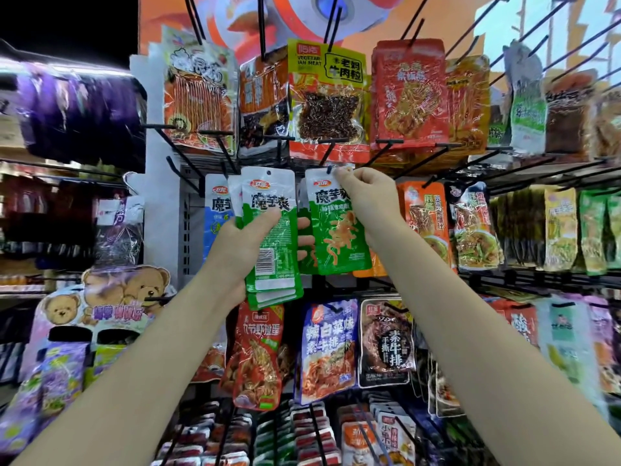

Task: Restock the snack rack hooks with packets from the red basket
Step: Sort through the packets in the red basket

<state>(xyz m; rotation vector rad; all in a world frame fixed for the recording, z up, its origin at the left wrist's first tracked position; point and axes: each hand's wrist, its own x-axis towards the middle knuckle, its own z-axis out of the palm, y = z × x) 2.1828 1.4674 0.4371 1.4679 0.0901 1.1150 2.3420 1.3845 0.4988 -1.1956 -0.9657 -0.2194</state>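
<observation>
Both arms reach up to the snack rack (336, 156), whose black wire hooks carry rows of hanging packets. The left hand (242, 243) grips a stack of green-and-white packets (272, 237), thumb across the front and fingertips showing at the stack's right edge; the stack stands upright with its back labels and a barcode facing the camera, its top reaching just under the row of hooks. The right hand (366, 200) pinches the top right corner of a single green packet (336, 230) between thumb and curled fingers, holding it up so its hang hole sits at the tip of a black hook (329, 153); whether the hole is already on the hook cannot be told. That packet hangs just beside the stack, front side out, with more green packets behind it. A blue-and-white packet (216, 210) hangs left of the stack, and an orange packet (426, 216) hangs right of the right wrist. Above are red, orange and yellow packets, among them a yellow one (326, 92) printed "VEGETARIAN MEAT". A bear-printed display (111, 297) stands at lower left. The red basket does not show in this view
</observation>
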